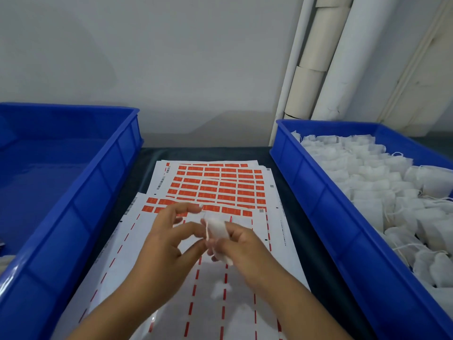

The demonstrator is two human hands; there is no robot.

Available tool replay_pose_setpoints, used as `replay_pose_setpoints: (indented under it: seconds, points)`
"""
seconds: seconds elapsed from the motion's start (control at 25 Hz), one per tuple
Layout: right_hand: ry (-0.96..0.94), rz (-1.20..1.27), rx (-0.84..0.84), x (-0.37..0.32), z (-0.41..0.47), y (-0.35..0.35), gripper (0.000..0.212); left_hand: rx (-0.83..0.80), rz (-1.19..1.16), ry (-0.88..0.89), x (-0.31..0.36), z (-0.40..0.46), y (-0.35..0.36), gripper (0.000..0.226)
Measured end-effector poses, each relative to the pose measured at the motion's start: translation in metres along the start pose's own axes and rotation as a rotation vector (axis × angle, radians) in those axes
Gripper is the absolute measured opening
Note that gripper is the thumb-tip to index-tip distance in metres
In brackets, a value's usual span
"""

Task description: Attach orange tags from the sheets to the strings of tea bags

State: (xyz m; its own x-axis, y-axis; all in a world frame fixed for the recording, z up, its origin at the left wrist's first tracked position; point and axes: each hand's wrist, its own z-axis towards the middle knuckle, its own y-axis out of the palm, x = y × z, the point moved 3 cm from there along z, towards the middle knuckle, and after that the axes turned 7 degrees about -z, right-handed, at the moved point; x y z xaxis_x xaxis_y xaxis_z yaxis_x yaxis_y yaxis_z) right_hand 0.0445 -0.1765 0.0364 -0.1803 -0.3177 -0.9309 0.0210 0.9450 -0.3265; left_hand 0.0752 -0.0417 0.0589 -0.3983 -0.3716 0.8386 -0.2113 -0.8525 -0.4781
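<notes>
Seen from the head camera, both hands meet over the middle of a dark table, above the nearer of two overlapping sticker sheets. The right hand has its fingers curled round a small white tea bag, which it holds up just above the paper. The left hand is partly open, its fingers bent and spread; its fingertips come together at the top of the bag, where a thin white string runs down the bag's left edge, but the picture is too blurred to tell whether they actually pinch the string. The near sheet is mostly stripped, showing white backing with red dashed lines, and keeps only a couple of rows of orange tags along its far edge. The far sheet lies beyond it and partly under it, still covered with a full grid of orange tags. On the right stands a blue bin heaped with white tea bags and their loose strings. On the left stands a second blue bin, its visible floor bare blue. White pipes rise against the grey wall behind the right bin.
</notes>
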Motion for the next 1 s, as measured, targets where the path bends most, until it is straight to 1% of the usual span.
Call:
replay_pose_setpoints:
  seconds: [0.08, 0.2, 0.32, 0.4, 0.52, 0.64, 0.72, 0.8, 0.84, 0.92, 1.0]
  points:
    - [-0.032, -0.071, -0.067, -0.001, -0.001, 0.004, 0.026, -0.048, -0.013, 0.037, 0.006, 0.008, 0.000, 0.016]
    - [-0.065, -0.059, -0.146, -0.002, -0.002, 0.006, 0.024, -0.105, -0.044, 0.009, 0.005, 0.016, 0.004, 0.011]
    - [-0.080, -0.036, -0.157, 0.000, -0.002, 0.007, 0.020, -0.096, -0.030, -0.011, 0.000, 0.018, 0.008, 0.015]
    - [-0.099, -0.022, -0.119, 0.000, -0.002, 0.009, 0.017, -0.070, -0.050, -0.032, -0.001, 0.018, 0.011, 0.018]
    - [-0.149, 0.057, 0.020, 0.001, -0.002, 0.012, 0.020, -0.007, -0.172, -0.124, -0.004, 0.017, 0.017, 0.016]
    - [-0.205, 0.096, 0.249, 0.003, -0.003, 0.013, 0.032, 0.073, -0.245, -0.198, -0.006, 0.019, 0.021, 0.014]
    - [-0.290, -0.012, 0.422, 0.002, -0.006, 0.013, 0.029, 0.135, -0.292, -0.256, -0.009, 0.020, 0.023, 0.012]
    - [-0.389, -0.194, 0.591, 0.000, -0.008, 0.014, 0.019, 0.189, -0.359, -0.327, -0.012, 0.021, 0.025, 0.010]
    - [-0.437, -0.278, 0.661, -0.001, -0.009, 0.014, 0.018, 0.210, -0.380, -0.358, -0.013, 0.022, 0.027, 0.010]
    - [-0.544, -0.426, 0.760, -0.002, -0.010, 0.013, 0.021, 0.237, -0.412, -0.403, -0.014, 0.023, 0.029, 0.011]
    - [-0.600, -0.533, 0.816, -0.005, -0.012, 0.014, 0.025, 0.251, -0.422, -0.418, -0.013, 0.023, 0.031, 0.011]
